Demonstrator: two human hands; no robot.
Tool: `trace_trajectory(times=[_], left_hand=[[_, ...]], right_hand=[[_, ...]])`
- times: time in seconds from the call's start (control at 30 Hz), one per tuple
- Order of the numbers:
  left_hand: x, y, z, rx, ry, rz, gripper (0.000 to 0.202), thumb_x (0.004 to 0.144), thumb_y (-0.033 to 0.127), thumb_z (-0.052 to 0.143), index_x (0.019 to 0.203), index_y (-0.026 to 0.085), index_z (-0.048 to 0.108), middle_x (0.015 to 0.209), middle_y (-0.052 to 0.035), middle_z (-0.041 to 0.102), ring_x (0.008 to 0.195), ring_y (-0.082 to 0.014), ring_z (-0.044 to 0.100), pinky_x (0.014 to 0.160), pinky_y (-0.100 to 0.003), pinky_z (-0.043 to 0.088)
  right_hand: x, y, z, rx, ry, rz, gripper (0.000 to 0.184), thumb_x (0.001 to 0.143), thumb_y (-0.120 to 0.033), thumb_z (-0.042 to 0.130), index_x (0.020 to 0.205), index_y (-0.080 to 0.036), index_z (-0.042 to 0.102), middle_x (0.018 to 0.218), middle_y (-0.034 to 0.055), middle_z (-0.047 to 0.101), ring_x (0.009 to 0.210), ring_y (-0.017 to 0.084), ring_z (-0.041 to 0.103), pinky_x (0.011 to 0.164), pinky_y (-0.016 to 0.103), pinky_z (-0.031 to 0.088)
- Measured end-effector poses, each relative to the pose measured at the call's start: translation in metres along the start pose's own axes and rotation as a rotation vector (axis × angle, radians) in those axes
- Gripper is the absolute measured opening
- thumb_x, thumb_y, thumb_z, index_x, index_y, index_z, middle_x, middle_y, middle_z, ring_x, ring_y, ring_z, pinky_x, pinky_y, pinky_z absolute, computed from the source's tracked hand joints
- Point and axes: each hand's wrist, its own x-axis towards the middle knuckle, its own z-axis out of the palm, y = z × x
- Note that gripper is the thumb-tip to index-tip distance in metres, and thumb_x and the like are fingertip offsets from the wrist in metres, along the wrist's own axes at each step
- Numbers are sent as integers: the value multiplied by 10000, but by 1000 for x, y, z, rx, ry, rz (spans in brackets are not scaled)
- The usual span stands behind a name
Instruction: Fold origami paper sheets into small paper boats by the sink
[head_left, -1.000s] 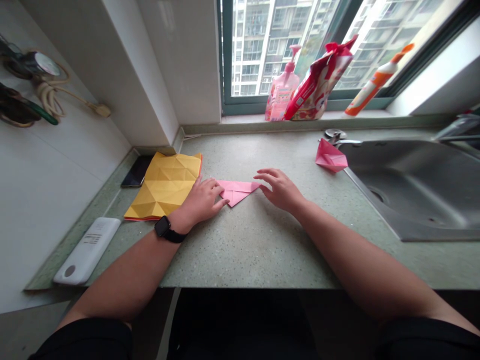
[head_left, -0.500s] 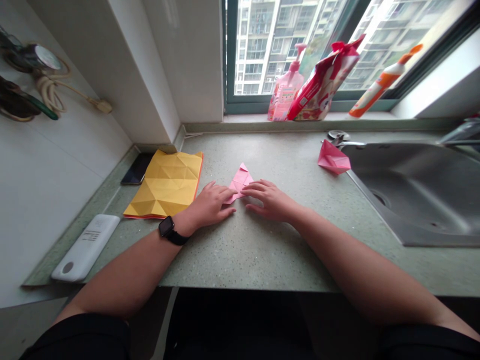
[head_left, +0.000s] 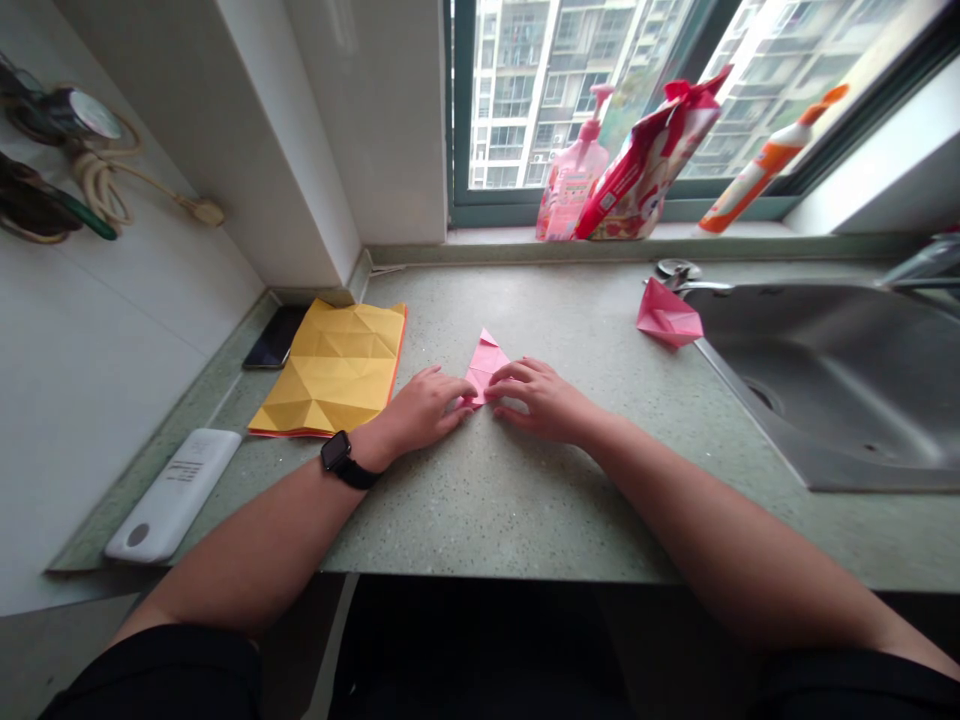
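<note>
A small folded pink paper (head_left: 484, 362) lies on the speckled green countertop (head_left: 525, 500), its point away from me. My left hand (head_left: 420, 410), with a black watch on the wrist, presses flat on the paper's left lower edge with fingers stretched. My right hand (head_left: 536, 398) rests on the right lower edge, its fingertips bent onto the paper. The two hands meet over the fold and hide its near part.
A creased yellow paper stack (head_left: 334, 365) lies left of my hands, with a dark phone (head_left: 274, 340) and a white power bank (head_left: 174, 495) beyond. Another folded pink paper (head_left: 666, 313) sits by the steel sink (head_left: 847, 390). Bottles and a red bag (head_left: 645, 160) stand on the windowsill.
The wide pink triangle was folded over into a narrower shape. My right hand moved left to meet my left hand over the paper, and both now press its near edge.
</note>
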Motion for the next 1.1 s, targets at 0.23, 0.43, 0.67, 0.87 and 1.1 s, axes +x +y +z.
trace_trajectory(times=[0.23, 0.43, 0.67, 0.87, 1.1], left_hand=[[3, -7, 6, -18, 37, -23, 270, 1079, 243, 648, 1340, 218, 710, 1247, -89, 813, 1159, -240, 756, 1138, -483, 549], [4, -5, 5, 28, 57, 5, 228, 1082, 251, 636, 1288, 217, 728, 1337, -106, 744, 1260, -255, 689, 1127, -457, 552], [1, -3, -2, 150, 0, 53, 181, 1084, 225, 627, 1133, 263, 797, 1270, -63, 754, 1186, -253, 678, 1228, -561, 443], [-1, 1, -8, 188, -92, 67, 227, 1063, 176, 638, 1134, 284, 825, 1180, -35, 798, 1132, -235, 713, 1306, -647, 320], [-5, 7, -19, 171, -112, 42, 179, 1037, 288, 681, 1005, 276, 856, 1175, -37, 817, 1104, -245, 727, 1302, -653, 321]], right_hand=[[0, 1, 2, 44, 40, -54, 300, 992, -271, 749, 1276, -358, 790, 1380, 37, 777, 1264, 266, 711, 1174, 543, 529], [0, -2, 2, 110, 3, -138, 283, 1009, -276, 727, 1272, -348, 803, 1342, 35, 792, 1215, 244, 730, 1111, 493, 567], [1, -3, 1, 111, -17, -128, 255, 1010, -278, 740, 1245, -333, 820, 1303, 46, 799, 1198, 243, 725, 1089, 484, 574], [1, -4, -1, 122, -36, -110, 243, 1028, -295, 722, 1232, -364, 835, 1312, 45, 793, 1210, 245, 727, 1099, 471, 582], [1, -2, 2, 136, -39, -89, 270, 1019, -291, 731, 1247, -392, 832, 1320, 39, 789, 1204, 258, 725, 1101, 480, 586]])
